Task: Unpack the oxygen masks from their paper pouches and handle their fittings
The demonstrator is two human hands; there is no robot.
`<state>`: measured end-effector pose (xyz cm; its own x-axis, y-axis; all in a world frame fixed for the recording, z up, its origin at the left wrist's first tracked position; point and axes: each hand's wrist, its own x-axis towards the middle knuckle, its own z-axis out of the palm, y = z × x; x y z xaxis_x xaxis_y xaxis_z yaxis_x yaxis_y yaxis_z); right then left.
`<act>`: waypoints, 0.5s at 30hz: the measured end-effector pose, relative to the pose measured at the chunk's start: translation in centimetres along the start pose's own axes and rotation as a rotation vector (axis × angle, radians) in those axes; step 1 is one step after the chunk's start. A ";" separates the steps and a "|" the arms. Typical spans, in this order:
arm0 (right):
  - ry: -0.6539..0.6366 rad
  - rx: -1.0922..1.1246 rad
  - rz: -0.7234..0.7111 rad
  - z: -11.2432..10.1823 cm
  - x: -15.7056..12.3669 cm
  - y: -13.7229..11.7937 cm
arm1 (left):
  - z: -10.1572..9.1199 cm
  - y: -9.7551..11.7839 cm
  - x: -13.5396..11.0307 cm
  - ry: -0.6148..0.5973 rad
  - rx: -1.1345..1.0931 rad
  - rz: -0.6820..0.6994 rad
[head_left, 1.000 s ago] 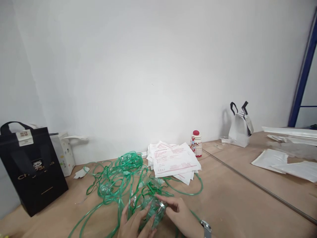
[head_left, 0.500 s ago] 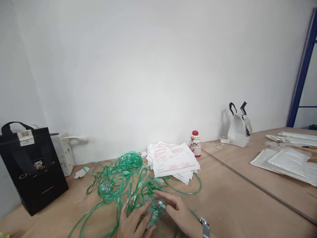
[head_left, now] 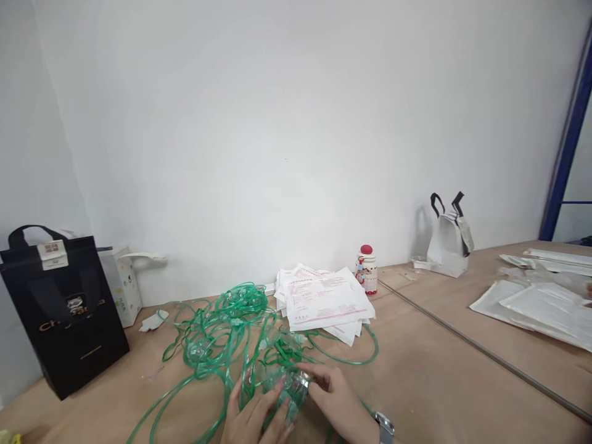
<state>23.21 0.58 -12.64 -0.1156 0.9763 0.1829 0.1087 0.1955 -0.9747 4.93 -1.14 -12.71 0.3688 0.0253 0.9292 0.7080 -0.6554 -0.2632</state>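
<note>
A clear green oxygen mask [head_left: 292,390] with a shiny metal strip is between my two hands at the lower middle of the head view. My left hand [head_left: 257,414] lies over its left and near side, fingers bent against the plastic. On the right, my right hand [head_left: 333,394] grips the edge by the metal strip between thumb and index finger; a watch is on that wrist. Fingers cover part of the mask. Behind and left of the hands spreads a tangle of green tubing [head_left: 235,336], with another clear mask [head_left: 198,350] among the loops.
Printed white paper pouches [head_left: 328,299] lie stacked beyond the tubing, beside a red-capped bottle [head_left: 367,271]. A black bag [head_left: 65,314] and a white box [head_left: 124,287] stand at left. Rightward are a metal strip [head_left: 462,336], a white bag [head_left: 446,246] and flat white packages [head_left: 536,308].
The mask has turned slightly in my hands, and my fingers have shifted a little over it. The whole view has moved slightly; the other things stay in place.
</note>
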 end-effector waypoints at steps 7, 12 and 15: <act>-0.039 0.008 -0.013 -0.2 -0.1 -1.0 | -0.6 -1.3 -0.6 -0.128 0.024 0.026; -0.019 -0.009 -0.019 -0.3 0.0 -0.7 | -1.0 -2.4 0.1 -0.211 0.072 0.108; -0.043 -0.020 -0.025 -0.2 0.3 -0.3 | -0.6 -2.6 -0.3 -0.220 0.059 0.049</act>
<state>23.37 0.85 -12.29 -0.1604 0.9664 0.2008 0.1252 0.2218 -0.9670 2.59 0.08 -12.10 0.5216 0.1628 0.8375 0.7178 -0.6144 -0.3276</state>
